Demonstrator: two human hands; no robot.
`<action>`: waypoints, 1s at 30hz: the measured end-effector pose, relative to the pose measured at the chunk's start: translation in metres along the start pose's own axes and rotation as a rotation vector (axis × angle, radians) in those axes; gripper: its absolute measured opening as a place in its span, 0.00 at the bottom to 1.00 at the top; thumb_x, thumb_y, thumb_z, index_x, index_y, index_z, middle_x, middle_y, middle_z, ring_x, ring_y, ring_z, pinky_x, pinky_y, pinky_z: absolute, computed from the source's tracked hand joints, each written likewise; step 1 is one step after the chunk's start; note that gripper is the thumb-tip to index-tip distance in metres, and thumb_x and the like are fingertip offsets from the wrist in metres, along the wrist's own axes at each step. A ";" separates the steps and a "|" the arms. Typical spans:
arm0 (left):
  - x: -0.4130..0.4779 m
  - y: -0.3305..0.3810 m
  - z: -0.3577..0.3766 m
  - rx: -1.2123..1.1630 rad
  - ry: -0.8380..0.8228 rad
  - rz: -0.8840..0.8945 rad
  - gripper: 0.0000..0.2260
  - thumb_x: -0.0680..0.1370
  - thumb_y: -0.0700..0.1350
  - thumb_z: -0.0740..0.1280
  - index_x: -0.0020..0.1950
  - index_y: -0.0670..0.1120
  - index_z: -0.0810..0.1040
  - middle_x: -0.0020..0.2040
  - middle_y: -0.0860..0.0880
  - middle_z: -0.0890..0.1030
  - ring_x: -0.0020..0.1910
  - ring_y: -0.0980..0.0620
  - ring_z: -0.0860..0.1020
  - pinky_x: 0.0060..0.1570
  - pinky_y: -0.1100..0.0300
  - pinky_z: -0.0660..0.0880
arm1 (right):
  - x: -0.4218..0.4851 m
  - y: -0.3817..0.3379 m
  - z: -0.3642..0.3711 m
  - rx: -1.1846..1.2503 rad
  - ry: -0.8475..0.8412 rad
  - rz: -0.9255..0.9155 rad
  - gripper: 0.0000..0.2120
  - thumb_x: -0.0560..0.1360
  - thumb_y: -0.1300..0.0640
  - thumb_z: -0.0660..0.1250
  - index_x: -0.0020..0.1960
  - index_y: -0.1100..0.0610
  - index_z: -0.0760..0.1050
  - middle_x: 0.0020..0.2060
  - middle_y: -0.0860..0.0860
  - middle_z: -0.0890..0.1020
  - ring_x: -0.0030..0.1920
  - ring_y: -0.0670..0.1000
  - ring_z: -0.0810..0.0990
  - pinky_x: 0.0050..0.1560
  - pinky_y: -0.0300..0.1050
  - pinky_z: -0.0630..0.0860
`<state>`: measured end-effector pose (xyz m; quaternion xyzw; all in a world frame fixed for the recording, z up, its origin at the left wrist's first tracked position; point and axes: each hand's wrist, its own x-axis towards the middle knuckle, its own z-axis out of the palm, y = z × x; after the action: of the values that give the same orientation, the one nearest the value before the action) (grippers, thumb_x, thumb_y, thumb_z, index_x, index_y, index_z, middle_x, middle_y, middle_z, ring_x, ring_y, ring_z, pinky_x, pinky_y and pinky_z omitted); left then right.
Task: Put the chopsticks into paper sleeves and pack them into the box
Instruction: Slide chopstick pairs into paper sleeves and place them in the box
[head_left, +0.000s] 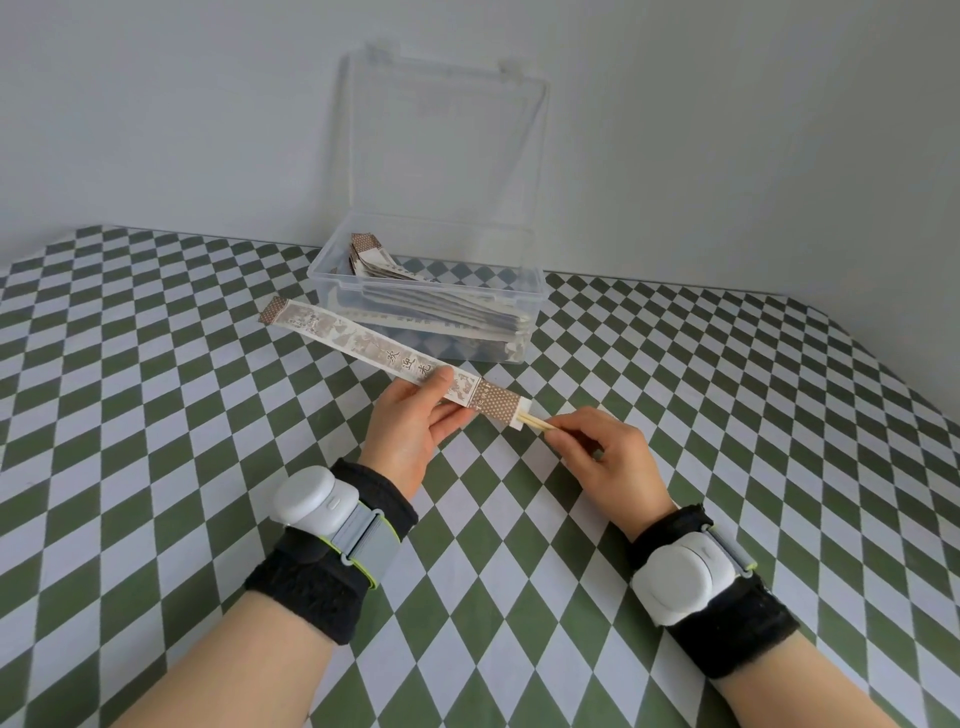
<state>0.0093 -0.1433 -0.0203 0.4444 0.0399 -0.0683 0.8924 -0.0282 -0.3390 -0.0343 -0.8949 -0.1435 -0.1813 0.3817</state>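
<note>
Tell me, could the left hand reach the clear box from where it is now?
Probably yes. The left hand holds the paper sleeve just in front of the box, whose lid stands open, and nothing lies between them.

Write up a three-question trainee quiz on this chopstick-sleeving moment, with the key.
1. True or false: the box has its lid shut.
2. Pick one: the chopsticks stick out of the paper sleeve at A) the end by the box, B) the end by the right hand, C) both ends.
3. Fill in: the sleeve is held by the ____ hand.
Key: 1 false; 2 B; 3 left hand.
</note>
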 end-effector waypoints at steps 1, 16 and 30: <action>0.000 0.000 0.000 0.011 -0.013 -0.002 0.05 0.78 0.38 0.63 0.53 0.44 0.75 0.46 0.46 0.83 0.44 0.53 0.84 0.40 0.62 0.80 | 0.000 0.000 0.000 0.003 0.001 0.000 0.09 0.74 0.58 0.65 0.52 0.59 0.80 0.38 0.47 0.78 0.41 0.46 0.74 0.38 0.28 0.70; 0.000 0.000 -0.002 0.012 -0.054 -0.048 0.05 0.76 0.38 0.65 0.51 0.43 0.77 0.43 0.47 0.85 0.44 0.53 0.84 0.38 0.64 0.79 | -0.001 -0.007 -0.005 0.363 -0.079 0.227 0.06 0.74 0.57 0.63 0.44 0.52 0.80 0.34 0.48 0.80 0.31 0.43 0.73 0.34 0.33 0.73; -0.004 -0.002 0.002 0.119 -0.149 -0.036 0.04 0.76 0.38 0.65 0.49 0.42 0.78 0.44 0.47 0.85 0.45 0.52 0.83 0.41 0.63 0.80 | 0.000 -0.005 -0.002 0.293 -0.138 0.264 0.05 0.72 0.50 0.63 0.45 0.49 0.76 0.36 0.47 0.79 0.33 0.41 0.76 0.35 0.33 0.74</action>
<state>0.0049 -0.1463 -0.0203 0.4897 -0.0226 -0.1193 0.8634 -0.0306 -0.3371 -0.0298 -0.8511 -0.0756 -0.0449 0.5175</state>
